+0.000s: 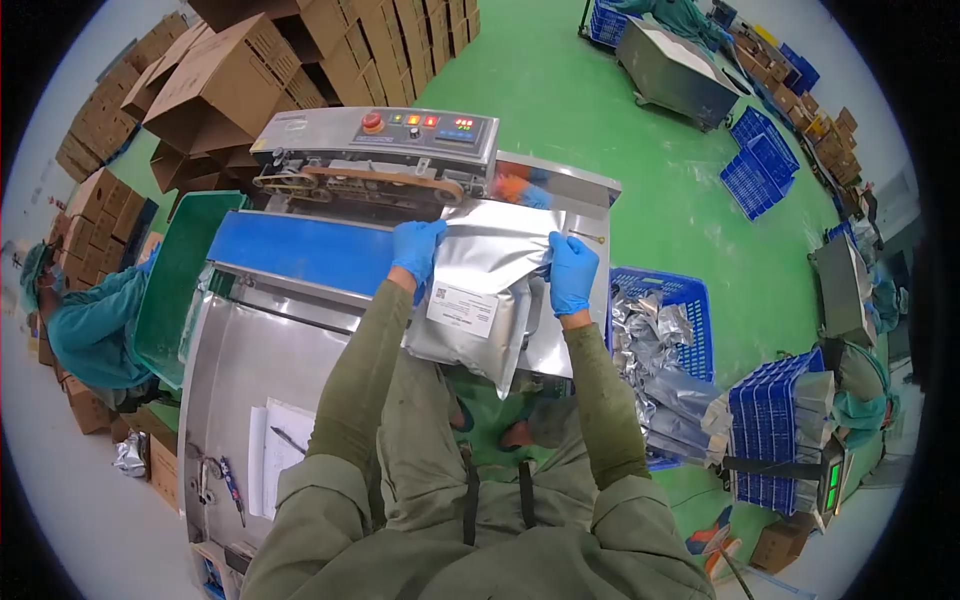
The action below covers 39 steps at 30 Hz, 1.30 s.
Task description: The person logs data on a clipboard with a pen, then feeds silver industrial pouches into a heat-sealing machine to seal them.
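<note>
A silver foil bag [490, 260] with a white printed label hangs at the front edge of the steel table, its upper edge close to the sealing machine [375, 145]. My left hand [417, 250], in a blue glove, is closed on the bag's upper left corner. At the upper right corner, my right hand [572, 272], also blue-gloved, pinches the foil. The bag's lower part bulges. To the left of the bag lies the machine's blue conveyor belt [305, 250].
A blue crate [695, 295] of foil bags stands on the right, beside another blue crate [765, 430] and a scale display. Paper [280, 450] and a pen lie on the steel table [225, 400]. Cardboard boxes [225, 85] are stacked behind. A person [95, 325] is at the left by a green tub [180, 290].
</note>
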Tool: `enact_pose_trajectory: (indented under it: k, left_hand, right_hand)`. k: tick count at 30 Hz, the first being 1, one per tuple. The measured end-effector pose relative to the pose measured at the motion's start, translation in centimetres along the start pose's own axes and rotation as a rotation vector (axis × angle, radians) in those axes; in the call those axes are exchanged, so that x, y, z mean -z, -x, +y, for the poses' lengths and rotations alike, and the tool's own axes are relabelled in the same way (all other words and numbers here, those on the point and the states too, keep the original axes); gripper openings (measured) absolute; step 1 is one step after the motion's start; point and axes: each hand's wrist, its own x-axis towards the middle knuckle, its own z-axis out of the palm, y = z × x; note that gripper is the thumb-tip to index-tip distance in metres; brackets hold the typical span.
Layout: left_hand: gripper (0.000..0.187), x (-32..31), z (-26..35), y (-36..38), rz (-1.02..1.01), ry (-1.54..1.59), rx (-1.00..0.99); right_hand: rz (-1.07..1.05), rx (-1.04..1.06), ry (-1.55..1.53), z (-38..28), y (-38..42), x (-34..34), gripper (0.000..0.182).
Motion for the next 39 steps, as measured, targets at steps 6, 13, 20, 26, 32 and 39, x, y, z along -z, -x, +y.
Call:
enact_pose_trajectory:
  k: [6, 13, 20, 26, 32, 39]
  left_hand:
    - [0.022, 2.1, -1.2, -2.7, 0.044, 0.086, 0.034]
    - [0.029, 10.0, -5.7, -7.5, 0.001, -0.191, 0.058]
    - [0.036, 21.8, -3.6, 0.3, 0.115, -0.26, -0.114]
    - [0.034, 17.2, 2.4, 15.6, 0.606, -0.572, -0.274]
    - [0.018, 7.6, 4.4, 18.0, 0.532, -0.353, -0.592]
    - [0.066, -10.4, 13.1, 23.7, -0.242, -0.419, -0.572]
  right_hand:
    - [-0.016, 0.067, 0.029, 0.5, -0.7, -3.2, 0.037]
    - [-0.036, 0.81, 0.685, 6.5, -3.0, -8.9, 0.023]
    - [0.07, 0.005, 0.475, 2.8, -0.6, 16.9, 0.029]
    - [0.523, -0.057, 1.683, 14.0, 13.2, 54.7, 0.062]
    - [0.057, 0.265, 1.643, 8.1, 5.2, 51.4, 0.026]
    - [-0.256, 1.145, 1.41, -22.0, 5.9, 25.3, 0.018]
